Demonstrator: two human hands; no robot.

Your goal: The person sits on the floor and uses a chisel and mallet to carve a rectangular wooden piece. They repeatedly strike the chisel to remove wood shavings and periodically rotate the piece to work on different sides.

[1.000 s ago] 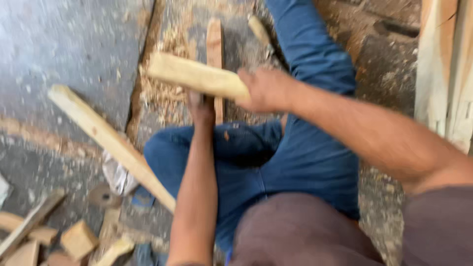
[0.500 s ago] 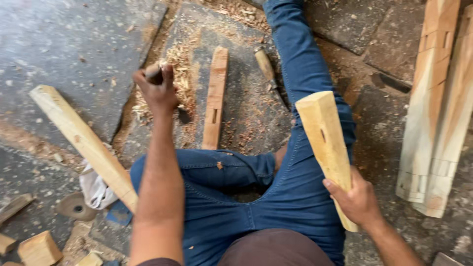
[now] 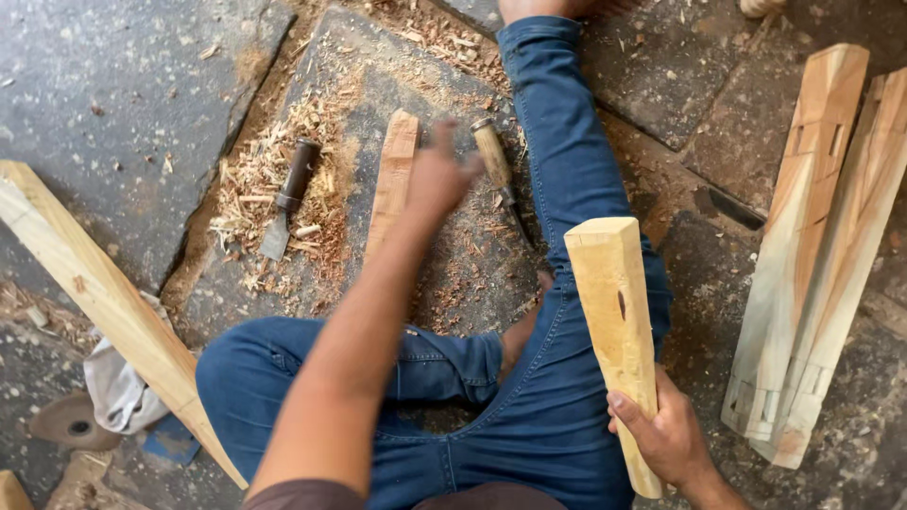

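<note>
Left hand (image 3: 436, 175), fingers spread and empty, hovered between a flat wooden slat (image 3: 393, 181) and a wooden-handled chisel (image 3: 495, 161), both long axes running near-to-far. Right hand (image 3: 668, 436) gripped a tapered wooden leg (image 3: 616, 312) upright, well apart at near right.

Bare stone floor (image 3: 113, 113) lies open at upper left. At centre the gap is tight: the left hand (image 3: 439, 175) hovers between a wooden slat (image 3: 392, 184) and a wooden-handled chisel (image 3: 496, 161), with the outstretched leg (image 3: 567, 161) walling the right. A dark-handled chisel (image 3: 288, 194) sits among shavings at the slat's left.
</note>
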